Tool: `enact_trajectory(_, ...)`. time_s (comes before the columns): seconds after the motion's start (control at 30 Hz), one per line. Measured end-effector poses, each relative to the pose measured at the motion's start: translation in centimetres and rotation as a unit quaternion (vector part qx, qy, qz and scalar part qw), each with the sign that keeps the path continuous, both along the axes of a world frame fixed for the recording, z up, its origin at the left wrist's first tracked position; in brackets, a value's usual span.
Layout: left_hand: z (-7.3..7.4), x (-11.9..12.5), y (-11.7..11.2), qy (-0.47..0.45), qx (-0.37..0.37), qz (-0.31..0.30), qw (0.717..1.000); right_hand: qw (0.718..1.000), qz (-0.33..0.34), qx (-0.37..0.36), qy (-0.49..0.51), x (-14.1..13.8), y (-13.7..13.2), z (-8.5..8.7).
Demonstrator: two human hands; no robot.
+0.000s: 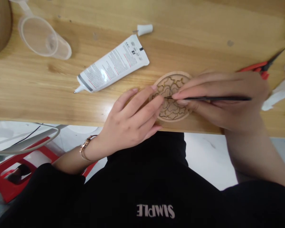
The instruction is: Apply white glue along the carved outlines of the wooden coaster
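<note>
A round wooden disc (169,83) with a cut-out leaf-like pattern lies flat near the table's front edge. My left hand (130,120) rests on the disc's left side, its fingertips pressing on the pattern. My right hand (224,98) grips a thin black tool (211,98) that lies nearly level, with its tip touching the middle of the disc. Part of the disc's right side is hidden under my right fingers.
A white glue tube (114,65) lies uncapped to the left of the disc, its cap (144,29) farther back. A clear plastic cup (44,38) lies on its side at back left. Red-handled pliers (261,66) and white tissue (279,91) sit at right. The wooden table (49,88) ends just behind my hands.
</note>
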State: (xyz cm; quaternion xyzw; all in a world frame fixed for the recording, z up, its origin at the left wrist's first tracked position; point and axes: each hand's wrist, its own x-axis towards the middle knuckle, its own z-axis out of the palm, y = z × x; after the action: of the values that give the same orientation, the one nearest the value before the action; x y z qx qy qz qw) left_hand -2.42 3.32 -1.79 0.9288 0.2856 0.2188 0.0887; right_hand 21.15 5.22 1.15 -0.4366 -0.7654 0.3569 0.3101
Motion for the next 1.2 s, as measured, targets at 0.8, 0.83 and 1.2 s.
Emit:
enact_trajectory(0.8, 0.1, 0.1, 0.1, 0.013, 0.007, 0.004, 1.000, 0.996, -0.040, 0.083, 0.015, -0.2, -1.4, -1.5)
enact_trajectory(0.83, 0.0, 0.0, 0.1, 0.010, 0.005, 0.003, 1.000, 0.996, -0.040, 0.083, 0.019, -0.2, -1.5, -1.4)
enact_trajectory(1.2, 0.2, 0.1, 0.1, 0.016, 0.032, -0.006, 0.999, 0.875, -0.223, 0.225, -0.367, 2.8, -2.3, -2.2)
